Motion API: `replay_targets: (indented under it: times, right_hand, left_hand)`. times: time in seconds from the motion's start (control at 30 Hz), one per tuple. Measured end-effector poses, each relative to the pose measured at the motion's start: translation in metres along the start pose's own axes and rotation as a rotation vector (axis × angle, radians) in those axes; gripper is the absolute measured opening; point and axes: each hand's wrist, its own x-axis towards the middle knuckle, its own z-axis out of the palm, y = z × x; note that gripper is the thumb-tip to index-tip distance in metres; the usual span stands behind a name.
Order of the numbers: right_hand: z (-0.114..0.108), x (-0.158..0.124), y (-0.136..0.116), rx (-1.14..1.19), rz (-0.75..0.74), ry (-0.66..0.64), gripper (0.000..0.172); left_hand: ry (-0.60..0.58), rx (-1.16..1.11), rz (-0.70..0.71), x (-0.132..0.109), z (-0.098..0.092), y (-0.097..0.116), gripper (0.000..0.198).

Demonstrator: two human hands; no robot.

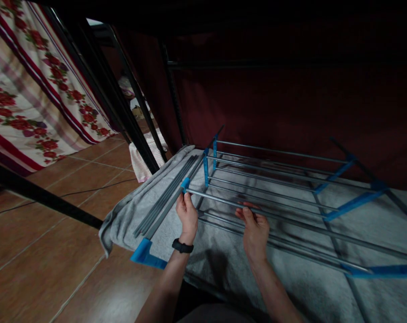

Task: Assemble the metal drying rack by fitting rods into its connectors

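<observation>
A grey metal rack with blue plastic connectors [353, 204] lies on a grey towel [129, 211] spread over the floor. My left hand [187, 214] is closed round the near end of one grey rod [220, 199], right by a blue end cap [185, 184]. My right hand [255, 229] grips the same rod further along, fingers curled over it. A black watch sits on my left wrist. A bundle of loose grey rods [166, 195] lies on the towel to the left of my left hand.
Black metal frame bars [123, 112] slant up at the left and centre. A flowered curtain [32, 85] hangs at the far left over brown floor tiles [55, 251]. Dark red fabric [291, 98] backs the scene. A pale cloth [141, 161] lies by the frame's foot.
</observation>
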Motion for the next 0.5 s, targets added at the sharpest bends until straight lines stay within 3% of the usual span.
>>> replay_targets:
  times: [0.17, 0.3, 0.4, 0.5]
  right_hand:
    - [0.0, 0.0, 0.0, -0.02, -0.005, -0.014, 0.033]
    - [-0.003, -0.001, -0.003, -0.004, 0.027, -0.115, 0.034]
    - [-0.02, -0.004, -0.007, -0.058, 0.054, -0.211, 0.037]
    - [-0.057, -0.004, -0.013, -0.197, 0.038, -0.214, 0.027]
  left_hand:
    - [0.009, 0.02, 0.001, 0.0, 0.001, -0.001, 0.04]
    - [0.0, 0.038, 0.01, 0.001, -0.001, -0.001, 0.038]
    - [-0.032, 0.058, 0.015, 0.002, -0.004, -0.001, 0.038]
    - [-0.053, 0.071, 0.037, 0.004, -0.008, -0.003, 0.036]
